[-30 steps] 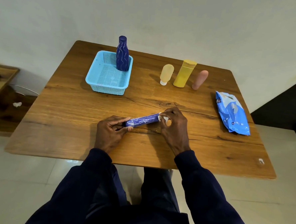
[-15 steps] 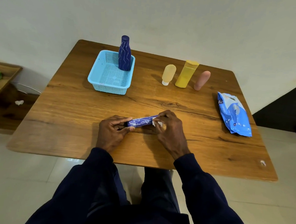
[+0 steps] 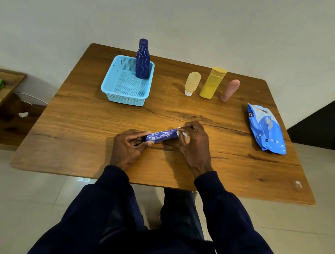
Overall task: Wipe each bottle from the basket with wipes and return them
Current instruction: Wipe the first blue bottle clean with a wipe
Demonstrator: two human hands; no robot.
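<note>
1. Purple bottle [image 3: 161, 135], small, with a white scribble pattern. It lies on its side, held low over the near middle of the table [image 3: 84, 131] between both hands, well apart from the basket.
2. Left hand [image 3: 129, 147]: thumb and fingers pinch the bottle's left end to steady it. Narrow grip.
3. Right hand [image 3: 193, 142]: fingers are curled round a white wipe [image 3: 182, 132] bunched against the bottle's right end. Only scraps of the wipe show between the fingers.
4. Change: half a second ago the right hand covered more of the body. Now it is back at the right end and more purple shows. The left pinch is unchanged.
5. Meaning, as a judgement: this is a back-and-forth stroke along the bottle, so wiping is under way. The return to the basket is not yet done.
6. Basket [image 3: 114, 80], light blue, at the far left of the table. One tall dark-blue bottle [image 3: 142, 60] stands upright in its back right corner.
7. Outside the basket, in a row at the far right: cream bottle [image 3: 193, 82], yellow bottle [image 3: 212, 82] and pink bottle [image 3: 229, 89]. Cannot tell whether these have been wiped.
8. Wipes pack [image 3: 265, 129], blue, lies flat near the right edge, within reach of the right hand.
9. Outlook: four bottles are still out of the basket, so the task looks well short of done.
</note>
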